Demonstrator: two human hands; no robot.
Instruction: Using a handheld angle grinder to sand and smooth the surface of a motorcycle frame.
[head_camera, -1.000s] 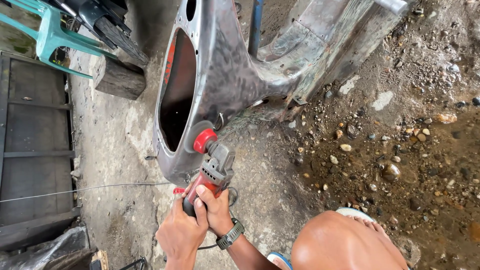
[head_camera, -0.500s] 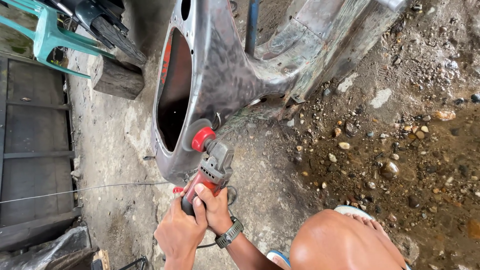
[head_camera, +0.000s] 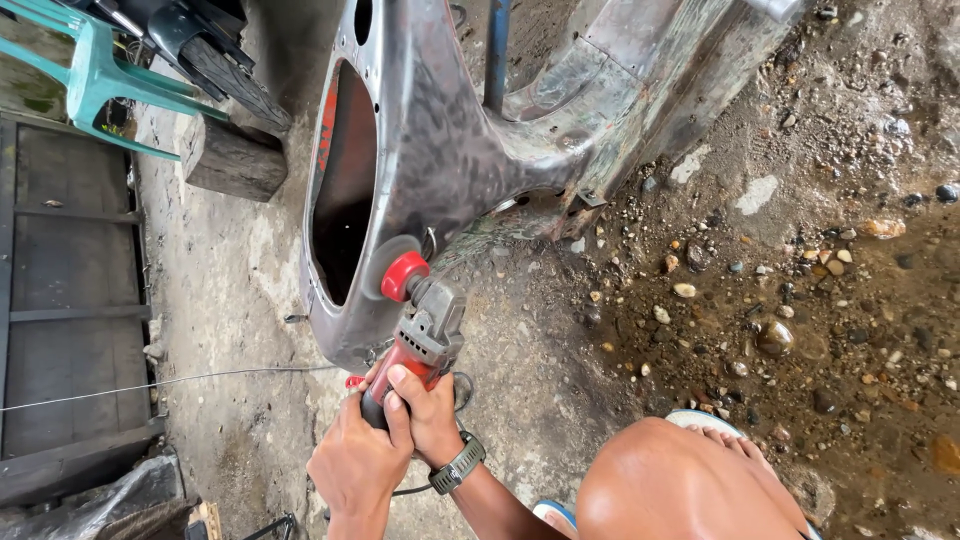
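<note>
Head view, looking down at a bare-metal vehicle body panel (head_camera: 450, 150) standing on a rough concrete floor (head_camera: 240, 300). Both hands are clamped together around the body of a red and grey angle grinder (head_camera: 420, 335): the left hand (head_camera: 355, 465) wraps the rear of the handle from below, fingers closed around it, and the right hand (head_camera: 430, 410), with a dark wristwatch (head_camera: 458, 465) on its wrist, grips the housing just ahead of it, thumb laid across the red casing. The grinder lies at mid-frame, angled up and to the left, its round disc (head_camera: 390, 268) with red hub pressed flat against the lower curved edge of the panel, beside a large oval opening (head_camera: 345, 190) in the metal. A thin cord (head_camera: 170, 380) runs leftward across the floor from near the tool. The person's bare knee (head_camera: 680, 485) fills the lower right, with a foot in a sandal (head_camera: 735, 440) resting on wet gravel and pebbles (head_camera: 800, 300). At upper left stand a turquoise plastic chair (head_camera: 95, 75), a wooden block (head_camera: 232, 160) and a motorcycle tyre (head_camera: 230, 80); a dark slatted metal gate (head_camera: 70, 300) lies flat along the left edge.
</note>
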